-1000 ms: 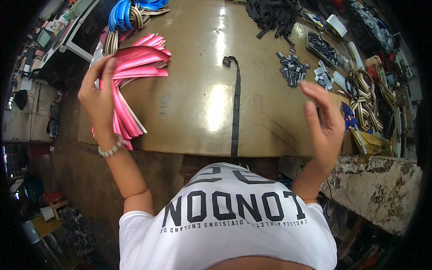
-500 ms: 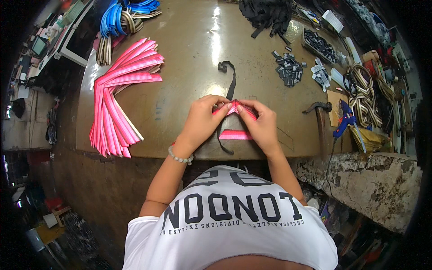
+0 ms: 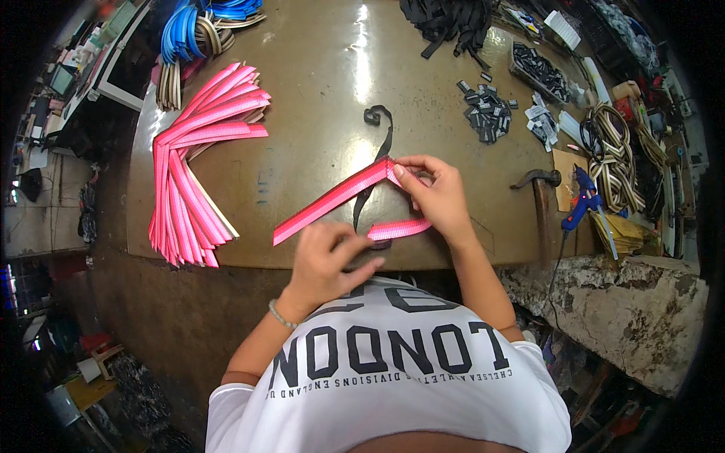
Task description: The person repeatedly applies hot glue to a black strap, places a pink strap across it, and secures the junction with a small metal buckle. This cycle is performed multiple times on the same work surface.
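While the left hand gapes empty at the table edge, right fingers pinch pink webbing.

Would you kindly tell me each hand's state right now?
Left hand: open, fingers loosely curled beside the folded pink strap; contact is unclear.
Right hand: closed, pinching the folded pink strap near its fold.

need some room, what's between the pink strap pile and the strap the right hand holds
Head view: only brown tabletop with faint blue marks separates the pink strap pile from the held strap.
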